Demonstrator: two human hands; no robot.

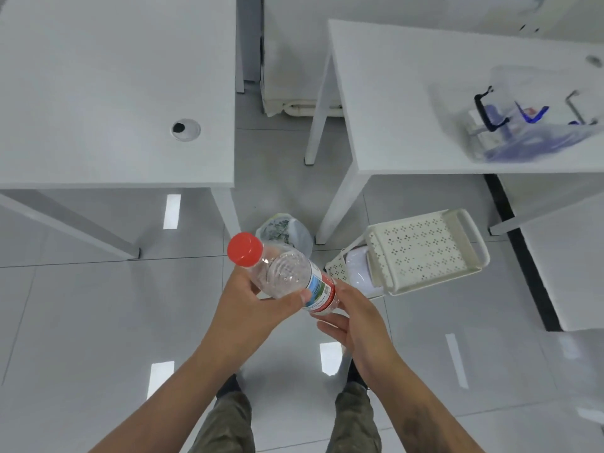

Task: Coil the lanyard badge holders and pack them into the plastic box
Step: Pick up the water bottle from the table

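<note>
- Right now the left hand holds a water bottle up over the floor, with its fingers and thumb wrapped round the clear middle part.
- Its red cap points up toward the camera and is on the bottle.
- Just beside it, the right hand has loose, nearly straight fingers that touch the bottle's labelled end — I think it helps keep the bottle steady, but it does not squeeze it.
- Over on the table at the right sits the clear plastic box, well apart from both hands.
- Blue lanyard badge holders seem to lie in and beside that box, so the packing is probably waiting while the bottle gets handled.
- That corner is very blurry — I cannot tell how many holders there are, or if any are coiled.
- A white basket with little holes lies tipped on the floor near the table leg.
- Behind the bottle sits a round tub, partly hidden, and I cannot make out what is inside.
- Another table stands at the left.
</note>
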